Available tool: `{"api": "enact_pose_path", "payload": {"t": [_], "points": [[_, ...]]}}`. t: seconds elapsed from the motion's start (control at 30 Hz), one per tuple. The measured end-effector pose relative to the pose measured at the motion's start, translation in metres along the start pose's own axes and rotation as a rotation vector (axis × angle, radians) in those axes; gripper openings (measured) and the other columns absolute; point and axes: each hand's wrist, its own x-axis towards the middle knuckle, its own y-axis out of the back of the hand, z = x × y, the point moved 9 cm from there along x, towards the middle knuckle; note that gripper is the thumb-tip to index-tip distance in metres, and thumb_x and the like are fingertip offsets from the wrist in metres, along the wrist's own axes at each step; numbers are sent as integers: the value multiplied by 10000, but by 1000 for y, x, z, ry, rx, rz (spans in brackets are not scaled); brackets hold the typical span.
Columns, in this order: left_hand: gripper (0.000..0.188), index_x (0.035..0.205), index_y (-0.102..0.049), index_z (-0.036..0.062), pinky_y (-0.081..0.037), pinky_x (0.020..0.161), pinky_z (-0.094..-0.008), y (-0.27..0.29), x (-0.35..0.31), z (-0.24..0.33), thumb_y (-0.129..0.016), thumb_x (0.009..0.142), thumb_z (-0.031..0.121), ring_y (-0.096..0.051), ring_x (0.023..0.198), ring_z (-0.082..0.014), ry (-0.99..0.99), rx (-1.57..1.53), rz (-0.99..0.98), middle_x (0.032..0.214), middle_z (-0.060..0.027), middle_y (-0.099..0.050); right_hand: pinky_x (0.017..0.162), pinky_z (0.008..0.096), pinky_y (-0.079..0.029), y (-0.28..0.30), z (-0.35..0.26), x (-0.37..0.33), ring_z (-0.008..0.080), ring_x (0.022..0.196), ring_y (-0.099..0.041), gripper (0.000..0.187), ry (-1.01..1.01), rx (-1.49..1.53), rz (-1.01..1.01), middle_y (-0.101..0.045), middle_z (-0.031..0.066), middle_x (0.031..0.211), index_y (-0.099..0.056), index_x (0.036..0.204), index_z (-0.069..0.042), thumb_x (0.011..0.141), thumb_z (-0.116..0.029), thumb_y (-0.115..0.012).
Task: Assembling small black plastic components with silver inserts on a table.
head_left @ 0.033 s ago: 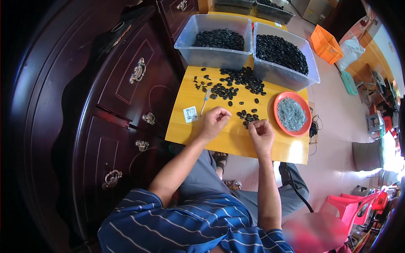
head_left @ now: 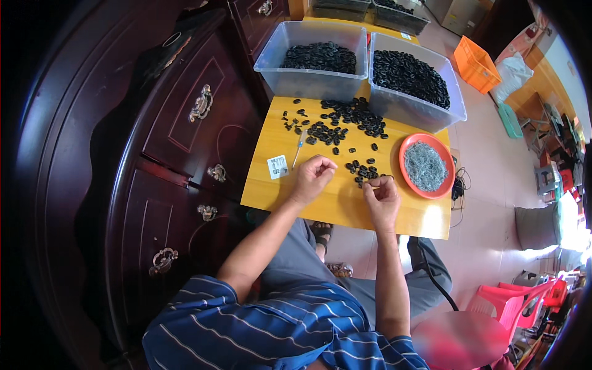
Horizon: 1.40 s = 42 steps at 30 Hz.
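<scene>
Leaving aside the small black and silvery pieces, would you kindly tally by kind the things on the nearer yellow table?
Clear tubs: 2
Orange-red bowl: 1
White card: 1
Thin tool: 1
Total: 5

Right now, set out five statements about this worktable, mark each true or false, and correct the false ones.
1. Black oval pieces lie close to the right hand. True.
2. The round red-orange bowl stands left of the left hand. False: it stands right of the right hand.
3. Two translucent plastic bins stand on the yellow table beyond both hands. True.
4. The slim tool with a blue part lies inside the bowl. False: it lies on the table.
5. The hands are clasped together. False: they are apart.
</scene>
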Motion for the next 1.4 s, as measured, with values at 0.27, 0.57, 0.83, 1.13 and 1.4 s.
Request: {"api": "enact_pose_path", "payload": {"t": [0.27, 0.57, 0.83, 1.13, 1.4], "points": [[121, 984, -641, 28, -447, 577, -170, -39, -9, 13, -609, 884, -33, -528, 644, 14, 20, 6, -44, 798, 53, -604, 593, 205, -449, 10, 3, -15, 27, 642, -513, 79, 42, -156, 52, -631, -21, 817, -631, 972, -15, 910, -25, -677], [155, 1052, -610, 22, -462, 614, -165, -71, -10, 24, -601, 906, -31, -543, 686, 4, 47, -34, -129, 849, 39, -598, 713, 200, -454, 14, 6, -13, 45, 802, -538, 92, -64, 35, -9, -616, -17, 904, -640, 1044, -9, 962, -38, -608], [186, 1091, -596, 22, -463, 619, -172, -84, -16, 18, -581, 914, -35, -527, 692, -10, 106, -62, -204, 881, 26, -586, 722, 209, -473, 14, 20, -13, 48, 798, -549, 136, -105, 141, -51, -623, -23, 915, -663, 1082, -20, 949, -34, -640], [179, 1098, -596, 29, -470, 635, -190, -89, -19, 22, -586, 921, 4, -529, 705, -24, 183, -162, -197, 872, 22, -582, 702, 197, -502, 14, 26, -14, 45, 778, -599, 142, -158, 177, -79, -678, -2, 877, -683, 1051, 14, 912, -14, -683], [194, 1101, -603, 34, -480, 642, -186, -87, -19, 22, -589, 913, -12, -542, 719, -21, 185, -130, -171, 879, 23, -590, 719, 217, -483, 20, 23, -11, 53, 776, -581, 99, -143, 270, -56, -663, -9, 853, -677, 1001, -4, 963, -93, -654]]}}
